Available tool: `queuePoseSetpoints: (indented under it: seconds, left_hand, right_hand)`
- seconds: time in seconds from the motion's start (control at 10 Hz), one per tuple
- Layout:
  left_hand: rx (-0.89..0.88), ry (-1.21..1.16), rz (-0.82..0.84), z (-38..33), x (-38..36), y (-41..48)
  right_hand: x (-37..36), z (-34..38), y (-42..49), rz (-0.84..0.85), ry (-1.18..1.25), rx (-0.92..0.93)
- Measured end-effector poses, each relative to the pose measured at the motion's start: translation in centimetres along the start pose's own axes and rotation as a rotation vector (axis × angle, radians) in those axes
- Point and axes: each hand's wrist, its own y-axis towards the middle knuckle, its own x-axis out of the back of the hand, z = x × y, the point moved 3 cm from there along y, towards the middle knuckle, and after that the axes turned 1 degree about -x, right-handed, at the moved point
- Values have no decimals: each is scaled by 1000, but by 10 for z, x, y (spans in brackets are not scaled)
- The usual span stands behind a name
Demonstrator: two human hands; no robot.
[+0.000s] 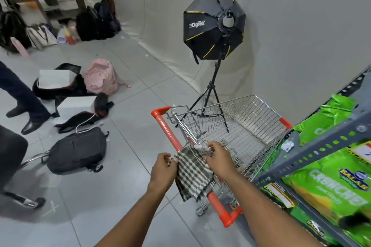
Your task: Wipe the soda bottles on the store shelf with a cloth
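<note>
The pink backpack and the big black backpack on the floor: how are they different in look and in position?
The pink fabric backpack is pale and sits bunched, farther from the person, beside the white boxes. The large black fabric backpack is dark and lies flat, nearer, left of the orange-handled wire shopping cart. The pink one looks smaller, though distance may add to that. Both rest on the grey tiled floor, untouched by either hand.
</note>
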Motion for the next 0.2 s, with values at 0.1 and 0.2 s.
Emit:
queuePoseSetpoints:
  seconds: [0.1,0.2]
  left_hand:
    - [-75,31,-35,-10,0,-1]
    - [-186,127,-150,-26,4,-4]
  right_hand:
    - [9,-9,-11,-12,32,-20]
    - [24,-22,-24,-100,77,-17]
